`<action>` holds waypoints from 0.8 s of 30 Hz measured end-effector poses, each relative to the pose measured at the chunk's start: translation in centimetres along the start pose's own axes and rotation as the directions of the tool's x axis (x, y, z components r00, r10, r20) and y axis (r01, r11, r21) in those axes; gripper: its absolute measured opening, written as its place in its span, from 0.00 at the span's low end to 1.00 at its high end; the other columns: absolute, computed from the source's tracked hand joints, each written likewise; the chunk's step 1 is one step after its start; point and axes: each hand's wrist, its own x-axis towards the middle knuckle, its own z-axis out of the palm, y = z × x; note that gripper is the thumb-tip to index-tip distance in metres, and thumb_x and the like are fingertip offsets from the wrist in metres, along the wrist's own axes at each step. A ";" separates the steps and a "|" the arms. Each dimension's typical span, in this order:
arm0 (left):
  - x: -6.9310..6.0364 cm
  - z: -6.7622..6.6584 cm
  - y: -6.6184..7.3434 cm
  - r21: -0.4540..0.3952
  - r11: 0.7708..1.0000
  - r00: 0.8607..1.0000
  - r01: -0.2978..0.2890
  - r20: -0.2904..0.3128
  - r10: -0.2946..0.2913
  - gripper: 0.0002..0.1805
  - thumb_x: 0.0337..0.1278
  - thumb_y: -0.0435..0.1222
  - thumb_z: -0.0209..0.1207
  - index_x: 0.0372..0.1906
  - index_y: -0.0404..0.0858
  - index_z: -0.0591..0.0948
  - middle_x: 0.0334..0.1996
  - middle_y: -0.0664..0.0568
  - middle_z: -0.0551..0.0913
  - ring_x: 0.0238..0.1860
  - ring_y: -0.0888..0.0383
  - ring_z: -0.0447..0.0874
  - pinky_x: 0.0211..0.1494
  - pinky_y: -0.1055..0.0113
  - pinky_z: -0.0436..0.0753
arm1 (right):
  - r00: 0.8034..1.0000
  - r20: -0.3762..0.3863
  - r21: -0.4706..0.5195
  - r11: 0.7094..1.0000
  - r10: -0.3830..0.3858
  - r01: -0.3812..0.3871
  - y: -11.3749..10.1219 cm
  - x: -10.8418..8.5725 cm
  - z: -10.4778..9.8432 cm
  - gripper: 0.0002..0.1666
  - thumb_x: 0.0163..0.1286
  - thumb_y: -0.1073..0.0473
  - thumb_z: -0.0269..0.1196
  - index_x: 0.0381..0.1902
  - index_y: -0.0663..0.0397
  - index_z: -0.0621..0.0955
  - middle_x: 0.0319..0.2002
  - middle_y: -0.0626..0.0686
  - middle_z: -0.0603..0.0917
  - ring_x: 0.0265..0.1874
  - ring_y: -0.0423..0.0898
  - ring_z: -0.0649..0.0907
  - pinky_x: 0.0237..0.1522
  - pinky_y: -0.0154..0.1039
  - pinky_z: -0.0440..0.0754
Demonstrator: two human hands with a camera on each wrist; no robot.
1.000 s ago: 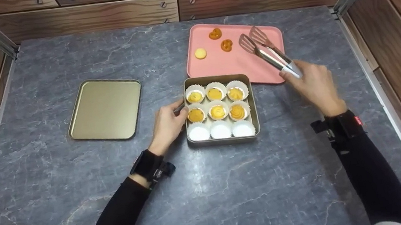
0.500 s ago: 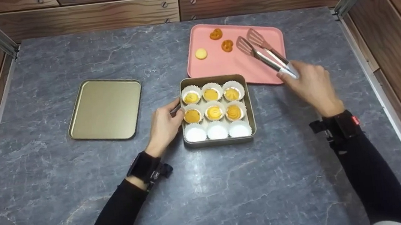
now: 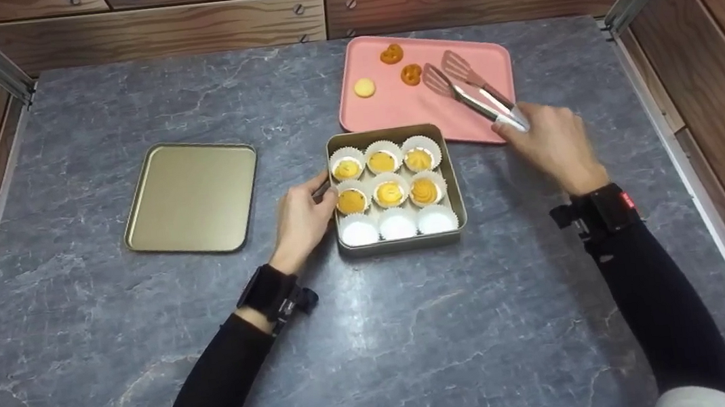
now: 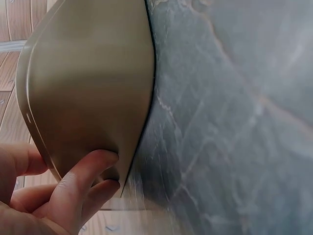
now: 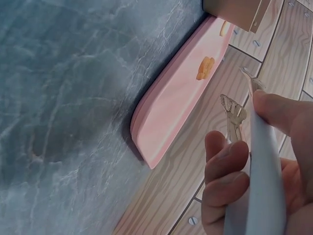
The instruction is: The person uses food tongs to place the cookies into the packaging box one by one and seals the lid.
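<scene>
Tongs [image 3: 480,108] in R hand [image 3: 553,141].

From my head, one view faces forward and down over the table [image 3: 408,362]. Both wrist views look out close past my fingers [image 4: 73,188], tilted sideways; the head and right wrist views share the pink tray [image 5: 166,103].

Slotted tongs [image 3: 477,106], arms spread, over pink tray [image 3: 393,110]; gold tin [image 3: 401,245] upright nearby.
</scene>
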 end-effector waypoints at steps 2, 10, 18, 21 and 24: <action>0.2 0.1 0.0 0.003 1.000 1.000 -0.006 -0.005 0.006 0.24 0.69 0.32 0.60 0.67 0.31 0.77 0.56 0.39 0.86 0.18 0.64 0.69 0.21 0.75 0.70 | 1.000 0.021 -0.012 1.000 0.014 -0.014 -0.2 0.7 0.1 0.31 0.74 0.35 0.61 0.44 0.61 0.83 0.27 0.59 0.80 0.24 0.58 0.79 0.23 0.50 0.72; 0.6 0.3 0.1 0.034 0.999 0.999 -0.028 -0.030 0.029 0.23 0.68 0.32 0.61 0.66 0.32 0.78 0.59 0.39 0.84 0.20 0.63 0.69 0.23 0.74 0.71 | 0.997 0.063 -0.054 0.998 0.044 -0.041 -1.0 2.8 1.3 0.29 0.74 0.36 0.61 0.33 0.57 0.78 0.25 0.57 0.76 0.27 0.58 0.78 0.26 0.49 0.71; 0.7 0.2 0.0 0.042 0.999 0.999 -0.029 -0.017 0.030 0.24 0.68 0.33 0.62 0.67 0.33 0.78 0.59 0.38 0.84 0.17 0.63 0.66 0.21 0.73 0.69 | 0.994 0.085 -0.057 0.996 0.073 -0.068 -1.5 4.1 2.7 0.30 0.74 0.36 0.61 0.31 0.58 0.77 0.27 0.58 0.77 0.29 0.60 0.79 0.27 0.50 0.73; 0.6 0.2 0.0 0.030 0.999 1.000 -0.022 -0.001 0.022 0.24 0.69 0.33 0.61 0.67 0.32 0.77 0.52 0.37 0.88 0.15 0.65 0.63 0.18 0.74 0.66 | 0.994 0.075 -0.070 0.995 0.075 -0.070 -1.8 4.6 3.2 0.29 0.73 0.37 0.62 0.30 0.58 0.76 0.27 0.60 0.78 0.31 0.62 0.80 0.30 0.53 0.74; 0.6 0.2 0.1 0.033 0.999 1.000 -0.020 0.005 0.020 0.25 0.69 0.33 0.61 0.68 0.32 0.76 0.46 0.37 0.89 0.14 0.66 0.61 0.17 0.75 0.64 | 0.994 0.075 -0.074 0.995 0.078 -0.072 -2.3 5.2 3.6 0.28 0.73 0.38 0.62 0.29 0.58 0.76 0.29 0.61 0.79 0.32 0.63 0.80 0.33 0.56 0.75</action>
